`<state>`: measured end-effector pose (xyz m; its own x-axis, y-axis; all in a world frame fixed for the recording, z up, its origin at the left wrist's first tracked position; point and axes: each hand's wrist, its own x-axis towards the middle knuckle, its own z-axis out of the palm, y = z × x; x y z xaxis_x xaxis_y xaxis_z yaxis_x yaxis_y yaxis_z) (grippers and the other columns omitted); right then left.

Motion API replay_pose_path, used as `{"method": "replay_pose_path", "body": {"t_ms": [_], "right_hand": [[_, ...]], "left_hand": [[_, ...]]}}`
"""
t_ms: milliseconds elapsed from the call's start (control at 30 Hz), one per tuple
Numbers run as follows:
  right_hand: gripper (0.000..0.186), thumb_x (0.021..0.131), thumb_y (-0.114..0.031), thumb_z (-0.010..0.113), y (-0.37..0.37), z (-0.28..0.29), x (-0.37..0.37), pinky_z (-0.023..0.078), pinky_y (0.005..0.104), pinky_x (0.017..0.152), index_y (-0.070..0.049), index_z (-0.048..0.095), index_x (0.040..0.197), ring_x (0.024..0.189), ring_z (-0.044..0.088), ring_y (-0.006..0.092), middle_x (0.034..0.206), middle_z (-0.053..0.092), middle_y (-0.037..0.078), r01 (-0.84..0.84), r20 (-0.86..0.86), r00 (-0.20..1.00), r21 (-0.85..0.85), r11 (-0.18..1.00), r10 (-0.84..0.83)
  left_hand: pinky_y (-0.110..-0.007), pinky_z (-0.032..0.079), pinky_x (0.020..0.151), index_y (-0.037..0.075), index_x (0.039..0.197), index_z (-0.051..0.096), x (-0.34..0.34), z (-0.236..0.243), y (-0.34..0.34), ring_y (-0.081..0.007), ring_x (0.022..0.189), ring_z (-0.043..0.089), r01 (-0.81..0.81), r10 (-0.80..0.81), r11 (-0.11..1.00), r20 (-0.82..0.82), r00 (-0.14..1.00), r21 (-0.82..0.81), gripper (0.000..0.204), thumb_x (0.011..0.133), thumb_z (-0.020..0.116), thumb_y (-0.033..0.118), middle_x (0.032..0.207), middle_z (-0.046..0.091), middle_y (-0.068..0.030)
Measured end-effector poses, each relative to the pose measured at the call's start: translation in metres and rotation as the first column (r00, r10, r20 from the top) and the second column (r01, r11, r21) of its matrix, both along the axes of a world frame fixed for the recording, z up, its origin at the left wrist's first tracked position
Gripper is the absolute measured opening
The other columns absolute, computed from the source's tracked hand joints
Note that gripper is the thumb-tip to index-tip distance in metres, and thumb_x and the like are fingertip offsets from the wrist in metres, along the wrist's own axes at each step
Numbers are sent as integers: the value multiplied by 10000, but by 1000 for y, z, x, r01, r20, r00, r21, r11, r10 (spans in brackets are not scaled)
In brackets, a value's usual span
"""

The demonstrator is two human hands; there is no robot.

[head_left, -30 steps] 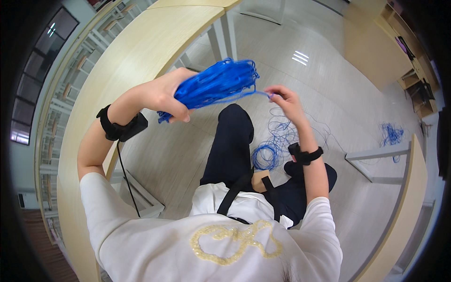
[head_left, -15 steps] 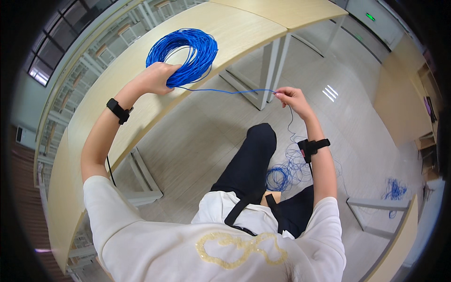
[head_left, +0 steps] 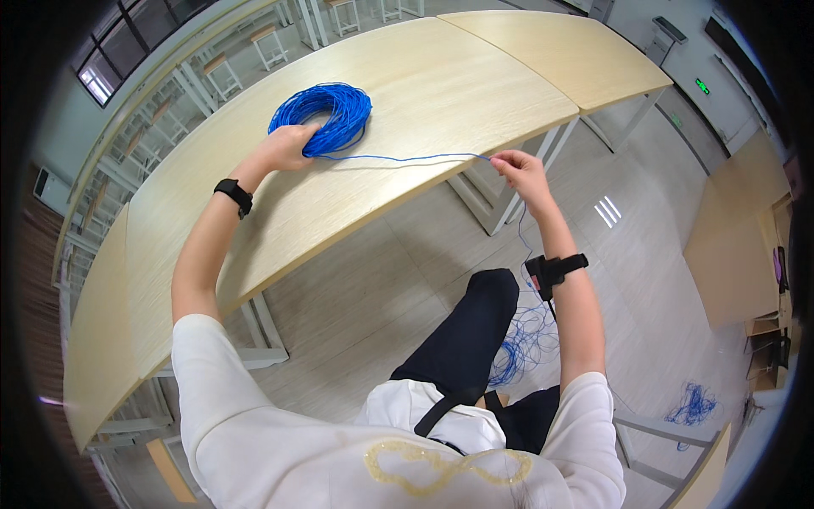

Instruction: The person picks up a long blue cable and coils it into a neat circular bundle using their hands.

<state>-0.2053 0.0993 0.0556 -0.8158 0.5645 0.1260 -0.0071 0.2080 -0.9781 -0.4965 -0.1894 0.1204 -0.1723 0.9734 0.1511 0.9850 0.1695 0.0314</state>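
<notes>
A thick coil of blue wire is held over the pale wooden table, with my left hand wrapped round its near left side. From the coil a single strand runs rightward, slightly slack, to my right hand, which pinches it past the table's near edge. Below that pinch the strand hangs toward a loose tangle of the same wire on the floor beside my knee. Whether the coil rests on the tabletop I cannot tell.
Another small blue tangle lies on the floor at the right. White table legs stand under the near edge. A second table adjoins at the far right. Stools stand beyond the table, and a wooden cabinet at the right.
The view has shifted, showing more of the table and the room beyond it. Both hands keep their hold on the wire, and the coil looks flatter and farther from the camera.
</notes>
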Motion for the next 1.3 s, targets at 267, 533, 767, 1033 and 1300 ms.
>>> {"method": "replay_pose_path", "body": {"t_ms": [267, 533, 767, 1033, 1300], "right_hand": [[129, 786, -101, 578, -52, -1, -19, 353, 178, 454, -3, 567, 868, 548, 478, 56, 628, 530, 1, -244, 50, 965, -172, 954, 256], [190, 827, -181, 539, -64, -44, 9, 391, 207, 513, 4, 578, 810, 560, 478, 61, 606, 513, 3, -503, 181, 832, -151, 851, 524], [181, 824, -174, 534, -27, -24, 26, 372, 209, 551, -15, 616, 851, 626, 464, 68, 687, 557, -7, -154, 72, 988, 295, 943, 139], [197, 821, -174, 546, 2, 52, -9, 272, 186, 484, 4, 628, 843, 554, 363, 30, 600, 469, -44, 102, -51, 994, 164, 981, -94], [213, 830, -196, 540, 1, 60, -15, 212, 184, 446, -4, 627, 861, 493, 305, 20, 536, 385, -68, 68, 39, 997, 109, 992, -73]], "left_hand": [[-383, 426, 762, 42, 1168, 430, -83, 2, -15, -341, 891, 523, -199, 184, 970, -109, 977, -141, 600, 605, 632, 90, 943, 560, -194], [-382, 420, 786, 47, 1135, 453, -121, 1, -36, -333, 918, 511, -289, 278, 954, -137, 951, -75, 568, 598, 637, 39, 962, 559, -176], [-385, 411, 793, 44, 1128, 470, -158, -7, -66, -332, 904, 507, -338, 336, 941, -150, 930, 9, 529, 620, 615, 15, 952, 558, -178], [-365, 366, 861, 56, 1149, 469, -172, -15, -59, -323, 964, 458, -414, 414, 910, -16, 910, -19, 565, 595, 539, -34, 998, 539, -178], [-358, 319, 925, 122, 1252, 328, -163, -9, -55, -315, 1067, 401, -395, 406, 904, 43, 913, -161, 844, 465, 614, 26, 1156, 439, -152]]}}
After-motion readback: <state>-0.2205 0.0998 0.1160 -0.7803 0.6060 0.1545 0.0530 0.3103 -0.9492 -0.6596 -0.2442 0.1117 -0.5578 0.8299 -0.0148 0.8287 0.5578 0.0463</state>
